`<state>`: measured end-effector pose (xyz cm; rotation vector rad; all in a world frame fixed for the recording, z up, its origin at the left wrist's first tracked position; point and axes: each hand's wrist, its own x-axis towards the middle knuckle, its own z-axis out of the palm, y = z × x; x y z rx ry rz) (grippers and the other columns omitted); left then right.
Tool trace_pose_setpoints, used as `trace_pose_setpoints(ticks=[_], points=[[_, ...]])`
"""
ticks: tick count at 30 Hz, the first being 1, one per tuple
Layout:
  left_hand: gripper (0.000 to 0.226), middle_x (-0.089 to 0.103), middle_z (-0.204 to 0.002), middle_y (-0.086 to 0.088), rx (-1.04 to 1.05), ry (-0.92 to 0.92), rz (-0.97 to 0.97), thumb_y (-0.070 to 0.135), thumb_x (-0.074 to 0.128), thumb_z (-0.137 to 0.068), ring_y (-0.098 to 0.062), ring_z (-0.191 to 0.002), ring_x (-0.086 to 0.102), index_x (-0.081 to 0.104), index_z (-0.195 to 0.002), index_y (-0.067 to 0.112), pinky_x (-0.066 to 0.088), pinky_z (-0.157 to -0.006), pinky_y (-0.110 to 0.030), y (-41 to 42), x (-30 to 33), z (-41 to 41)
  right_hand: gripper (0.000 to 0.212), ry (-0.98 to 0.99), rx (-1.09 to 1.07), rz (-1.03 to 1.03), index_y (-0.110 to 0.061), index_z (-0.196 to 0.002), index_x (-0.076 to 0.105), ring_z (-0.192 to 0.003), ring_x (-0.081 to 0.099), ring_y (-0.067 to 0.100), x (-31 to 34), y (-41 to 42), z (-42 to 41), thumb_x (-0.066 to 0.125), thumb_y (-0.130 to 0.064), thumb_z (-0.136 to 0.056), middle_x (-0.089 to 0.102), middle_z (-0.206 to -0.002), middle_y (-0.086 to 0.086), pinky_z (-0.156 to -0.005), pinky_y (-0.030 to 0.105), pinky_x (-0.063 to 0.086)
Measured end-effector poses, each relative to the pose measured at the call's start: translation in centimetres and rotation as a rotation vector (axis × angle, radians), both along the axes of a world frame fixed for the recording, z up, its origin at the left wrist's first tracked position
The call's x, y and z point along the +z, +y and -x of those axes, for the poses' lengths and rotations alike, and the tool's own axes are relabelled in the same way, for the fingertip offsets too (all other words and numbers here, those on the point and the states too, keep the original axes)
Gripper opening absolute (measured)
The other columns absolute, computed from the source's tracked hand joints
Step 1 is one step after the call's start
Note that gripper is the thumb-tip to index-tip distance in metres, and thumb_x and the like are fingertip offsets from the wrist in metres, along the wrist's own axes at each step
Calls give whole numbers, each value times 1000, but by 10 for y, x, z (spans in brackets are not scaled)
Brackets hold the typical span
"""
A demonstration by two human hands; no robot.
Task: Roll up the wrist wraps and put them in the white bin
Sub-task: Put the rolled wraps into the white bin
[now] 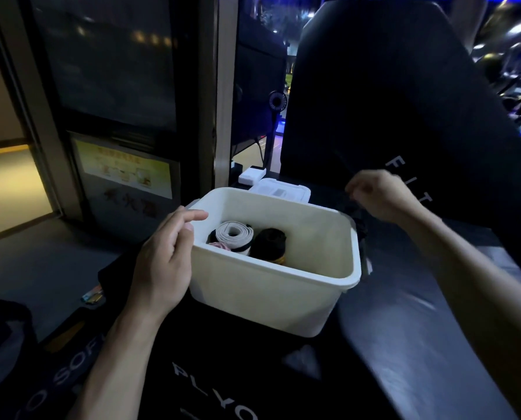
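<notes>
We look down into the white bin (271, 286), which stands on a dark surface (253, 374) printed with pale letters. Three rolled wrist wraps lie on the floor of the bin, packed toward its 9 o'clock side: a white wrap (234, 236) coiled with its spiral facing up, a black wrap (268, 245) touching it at 3 o'clock, and a small pink wrap (220, 246) tucked against the white one at 7 o'clock.

Our left hand (162, 262) rests at the bin's 9 o'clock wall, empty, its fingers spread loosely and the forefinger stretched over the rim. Our right hand (380, 195) hovers beyond the bin's 2 o'clock corner, its fingers curled in and pinched around a piece of dark cloth (354, 207) that hangs just behind the bin; the cloth is too dim for us to say whether it is another wrap.

At 12 o'clock, just behind the bin, lies a white lid (279, 190), with a small white box (252, 174) just beyond it. A tall black padded backrest (389, 101) rises at 1 o'clock.
</notes>
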<state>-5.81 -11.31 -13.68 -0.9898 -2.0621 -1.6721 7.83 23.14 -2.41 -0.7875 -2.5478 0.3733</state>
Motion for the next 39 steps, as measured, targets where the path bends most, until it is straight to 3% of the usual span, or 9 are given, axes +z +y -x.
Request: trace_pose_setpoints(ticks=[2,4,10,16,22,25,30,36,39], points=[[33,64,-131,15,1,5,-15,26,38,-104,9,-136,44,68,-119,26,31,-105,-6,1,-1,1,28,-328,-43,-22,-33,-108,71,-96,68,25,-28,23,-9,70,-19,-83,74,-109,4,-80,32,53],[33,65,-130,16,10,10,-21,24,38,-104,10,-134,46,68,-118,25,32,-105,-7,3,-1,2,46,-447,-5,26,-33,-123,65,-99,62,24,-48,33,-13,76,-25,-79,66,-116,5,-82,31,49],[34,61,-123,28,24,14,-33,21,38,-103,20,-123,46,69,-117,20,32,-98,-3,4,1,-1,42,-307,9,9,-31,-110,56,-93,58,26,-64,31,-10,78,-35,-75,60,-104,3,-79,37,49],[33,64,-130,16,26,-16,-10,24,37,-102,3,-139,45,66,-114,34,31,-105,-7,4,1,-1,24,-158,-81,-52,-30,-88,55,-88,56,32,-73,18,-22,75,-32,-76,54,-96,0,-79,43,51],[33,63,-129,16,26,-11,-3,23,37,-104,10,-134,45,67,-115,29,30,-102,-3,3,2,-4,39,320,-111,-74,-27,-98,59,-89,63,25,-18,1,-26,82,-43,-70,68,-98,4,-78,39,53],[32,64,-129,15,19,-4,-6,21,38,-105,15,-132,43,67,-116,29,30,-101,-2,3,2,-4,39,447,63,-18,-29,-100,61,-82,63,13,25,-31,-17,84,-41,-71,66,-91,-6,-74,30,52],[32,64,-132,11,0,-24,-12,28,37,-103,3,-139,45,67,-116,32,31,-104,-5,1,1,-2,35,-73,604,220,-29,-103,69,-73,65,15,38,-94,4,90,-29,-75,71,-97,-3,-68,34,54],[36,63,-134,11,4,-28,2,32,37,-102,2,-140,44,69,-118,28,32,-105,-7,-2,2,-2,49,-455,670,-33,-36,-113,67,-79,58,-5,8,-128,39,89,-25,-71,66,-112,-16,-75,25,51],[34,63,-134,14,-1,-35,9,33,36,-103,2,-142,43,67,-117,34,33,-105,-9,-2,1,0,47,-550,693,-62,-31,-111,66,-84,60,5,-4,-133,50,87,-15,-72,64,-100,-17,-80,33,55]])
